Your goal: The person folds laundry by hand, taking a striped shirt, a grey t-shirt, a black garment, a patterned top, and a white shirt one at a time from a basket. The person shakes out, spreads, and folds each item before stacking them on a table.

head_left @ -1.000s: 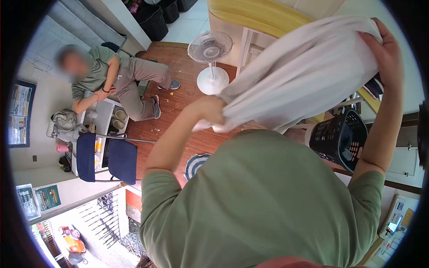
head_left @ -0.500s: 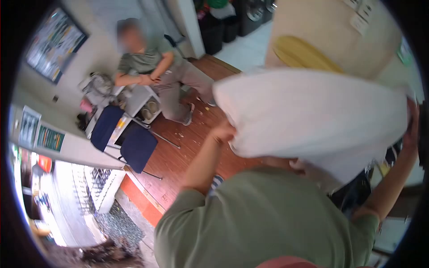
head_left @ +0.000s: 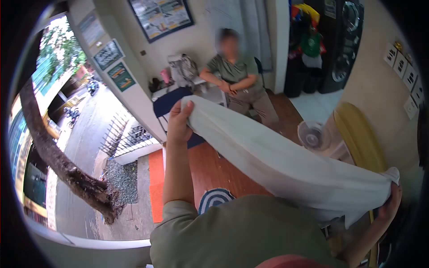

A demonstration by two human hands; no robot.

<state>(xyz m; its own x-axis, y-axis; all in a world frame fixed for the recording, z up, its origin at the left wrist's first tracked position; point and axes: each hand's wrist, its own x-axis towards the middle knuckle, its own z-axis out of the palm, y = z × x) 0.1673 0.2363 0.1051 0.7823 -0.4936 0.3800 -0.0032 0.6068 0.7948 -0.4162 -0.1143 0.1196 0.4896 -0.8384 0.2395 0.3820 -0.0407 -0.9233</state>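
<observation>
A white cloth point(head_left: 277, 154) is stretched out in front of me, slanting from upper left down to the lower right. My left hand point(head_left: 180, 123) is closed on one corner, with the thumb on top. At the far end, my right hand point(head_left: 390, 202) grips the opposite edge, where the fabric bunches up; part of its fingers is behind the cloth. Between my hands the cloth sags in long folds, and its lower edge hangs near my shirt point(head_left: 250, 228).
A seated person point(head_left: 239, 76) rests both arms in front by a white table. A blue chair point(head_left: 167, 102), an electric fan point(head_left: 313, 135) and a yellow padded board point(head_left: 359, 134) stand beyond the cloth. A striped mat point(head_left: 214, 198) lies on the floor, left of it a doorway.
The cloth went from a billowing spread to a taut, narrower band. My left hand rose with its corner, while the right moved lower. The view has turned.
</observation>
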